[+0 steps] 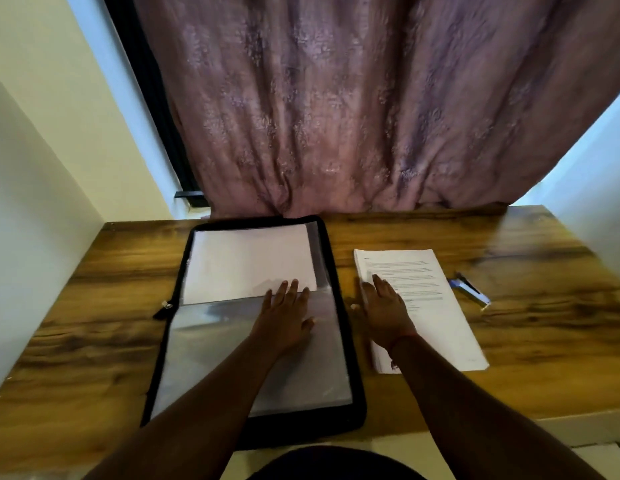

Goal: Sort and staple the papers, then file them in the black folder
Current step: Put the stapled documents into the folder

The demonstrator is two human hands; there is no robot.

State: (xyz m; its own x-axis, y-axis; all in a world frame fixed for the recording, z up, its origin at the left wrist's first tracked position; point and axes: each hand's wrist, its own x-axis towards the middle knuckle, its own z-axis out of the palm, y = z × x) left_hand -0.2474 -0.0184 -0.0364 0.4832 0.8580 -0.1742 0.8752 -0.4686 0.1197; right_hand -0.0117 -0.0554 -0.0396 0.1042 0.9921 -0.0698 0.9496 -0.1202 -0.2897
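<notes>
Closest to the camera, two bare forearms reach forward over the near edge of a wooden desk (530, 258), above a dark rounded shape at the bottom of the view that cannot be made out. Between them lies the black folder (339, 271), a zip-edged case opened flat with its long side running away from the person; its zipper pull (166, 305) hangs off the left rim. Inside, clear plastic sleeves (232, 344) cover the whole opening: the far half holds a blank white sheet (246, 261) lying face up under the plastic, while the near half shows only glossy, grey, reflective film. The left hand (284, 317) lies flat on that film with fingers straight and slightly spread, fingertips touching the near edge of the white sheet, gripping nothing. Just right of the folder, apart from it, sits a thick stack of papers (436, 306), squared up, with printed lines of text on the top page too blurred to read. The right hand (384, 306) rests palm down on the left part of this stack, fingers extended and relaxed, thumb off the stack's left edge over the wood; it clasps nothing. A thin reddish band circles that wrist. Further right on the desk, well apart from the stack, lies a small blue and silver stapler (469, 289). Behind the desk hangs a mauve patterned curtain (371, 105).
</notes>
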